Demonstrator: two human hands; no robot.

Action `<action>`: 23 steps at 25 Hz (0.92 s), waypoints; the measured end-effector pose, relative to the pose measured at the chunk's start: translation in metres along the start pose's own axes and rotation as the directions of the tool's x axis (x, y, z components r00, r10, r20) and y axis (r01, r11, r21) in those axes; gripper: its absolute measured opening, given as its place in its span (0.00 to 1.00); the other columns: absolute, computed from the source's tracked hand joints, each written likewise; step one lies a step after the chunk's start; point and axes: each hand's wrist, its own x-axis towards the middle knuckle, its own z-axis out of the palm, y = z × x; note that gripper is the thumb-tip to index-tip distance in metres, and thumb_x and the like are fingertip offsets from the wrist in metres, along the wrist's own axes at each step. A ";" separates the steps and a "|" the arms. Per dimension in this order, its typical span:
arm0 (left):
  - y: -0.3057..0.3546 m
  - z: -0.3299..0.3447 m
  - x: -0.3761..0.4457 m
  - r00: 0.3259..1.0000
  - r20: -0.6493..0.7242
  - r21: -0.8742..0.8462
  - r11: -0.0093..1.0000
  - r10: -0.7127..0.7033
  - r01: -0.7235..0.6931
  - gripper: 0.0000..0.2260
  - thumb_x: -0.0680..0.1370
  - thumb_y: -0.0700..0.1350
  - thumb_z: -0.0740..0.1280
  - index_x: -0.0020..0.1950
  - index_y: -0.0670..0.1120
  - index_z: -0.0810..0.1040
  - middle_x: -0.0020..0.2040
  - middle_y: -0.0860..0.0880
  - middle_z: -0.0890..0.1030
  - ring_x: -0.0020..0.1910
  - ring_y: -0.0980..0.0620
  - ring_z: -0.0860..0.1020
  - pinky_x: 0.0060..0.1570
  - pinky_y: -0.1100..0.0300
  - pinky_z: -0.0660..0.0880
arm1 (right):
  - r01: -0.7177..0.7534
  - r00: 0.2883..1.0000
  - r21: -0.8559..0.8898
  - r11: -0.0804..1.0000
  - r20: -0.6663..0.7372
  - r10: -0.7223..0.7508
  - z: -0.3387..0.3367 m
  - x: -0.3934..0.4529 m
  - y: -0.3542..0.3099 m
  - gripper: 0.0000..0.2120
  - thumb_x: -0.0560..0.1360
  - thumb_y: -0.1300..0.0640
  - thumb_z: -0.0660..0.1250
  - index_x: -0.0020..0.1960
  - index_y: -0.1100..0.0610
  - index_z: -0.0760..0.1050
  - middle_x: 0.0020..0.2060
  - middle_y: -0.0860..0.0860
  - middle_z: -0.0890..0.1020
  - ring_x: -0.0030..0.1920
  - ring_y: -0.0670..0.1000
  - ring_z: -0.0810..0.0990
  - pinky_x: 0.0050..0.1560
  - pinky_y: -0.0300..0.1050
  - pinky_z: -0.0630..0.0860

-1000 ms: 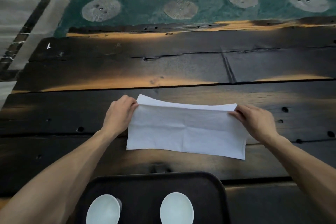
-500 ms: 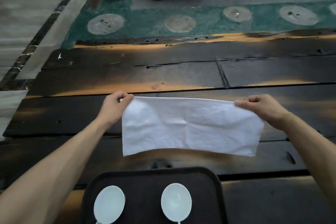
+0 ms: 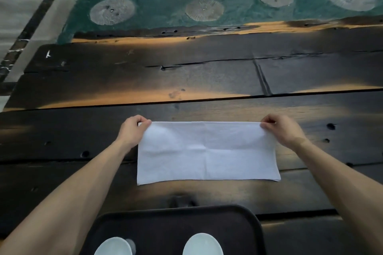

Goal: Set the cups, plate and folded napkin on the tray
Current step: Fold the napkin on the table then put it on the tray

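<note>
Table (image 3: 207, 80) of dark planks underneath it all, gaps and knot holes just outside both pinches, ready to snag a dragged hem. Tray (image 3: 178, 221) well back from the grip, nearest the body, two pale cups (image 3: 202, 244) already aboard. Napkin (image 3: 207, 151) lying flat between tray and far planks, folded into a long strip, near edge slanting, so likely to fold crooked if brought over unevenly. Left hand (image 3: 132, 130) and right hand (image 3: 284, 128) pinched narrow on the far corners; layers could slip apart if either pinch loosens. No plate visible.
</note>
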 end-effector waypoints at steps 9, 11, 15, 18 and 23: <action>-0.025 0.028 0.025 0.990 -0.135 -0.018 0.999 -0.048 0.046 0.03 0.78 0.49 0.67 0.46 0.51 0.77 0.42 0.50 0.77 0.39 0.53 0.74 0.35 0.58 0.70 | -0.032 0.963 -0.109 0.994 -0.268 0.001 0.057 0.023 0.017 0.07 0.79 0.54 0.61 0.53 0.51 0.78 0.54 0.52 0.77 0.55 0.55 0.71 0.52 0.52 0.69; -0.026 0.027 0.024 0.990 -0.129 -0.036 0.998 -0.056 0.052 0.05 0.77 0.51 0.69 0.50 0.52 0.76 0.42 0.51 0.77 0.40 0.55 0.75 0.37 0.59 0.71 | -0.070 0.943 -0.218 0.973 -0.334 -0.007 0.066 0.017 0.015 0.10 0.77 0.53 0.64 0.58 0.48 0.75 0.60 0.52 0.74 0.61 0.57 0.67 0.57 0.55 0.66; -0.024 0.024 0.012 0.994 -0.061 -0.046 0.995 -0.088 0.085 0.11 0.77 0.52 0.69 0.57 0.54 0.72 0.44 0.53 0.77 0.42 0.56 0.77 0.36 0.60 0.72 | 0.062 0.969 -0.303 0.951 -0.209 -0.130 0.097 -0.015 -0.015 0.19 0.76 0.51 0.66 0.66 0.48 0.71 0.70 0.53 0.69 0.70 0.60 0.62 0.66 0.59 0.63; -0.026 0.019 -0.002 0.991 -0.015 -0.103 0.986 -0.132 0.129 0.11 0.78 0.51 0.68 0.59 0.53 0.73 0.45 0.52 0.80 0.45 0.54 0.80 0.40 0.57 0.76 | 0.312 0.940 -0.311 0.897 -0.038 -0.340 0.125 -0.049 -0.050 0.19 0.75 0.48 0.68 0.64 0.50 0.74 0.68 0.54 0.73 0.68 0.61 0.68 0.64 0.58 0.67; -0.035 0.009 -0.029 0.969 0.112 -0.164 0.957 -0.222 0.238 0.08 0.78 0.45 0.68 0.57 0.46 0.77 0.48 0.48 0.84 0.47 0.48 0.83 0.47 0.48 0.80 | 0.516 0.856 -0.255 0.818 0.189 -0.481 0.170 -0.078 -0.109 0.22 0.73 0.45 0.68 0.66 0.48 0.73 0.69 0.52 0.71 0.68 0.59 0.67 0.65 0.56 0.64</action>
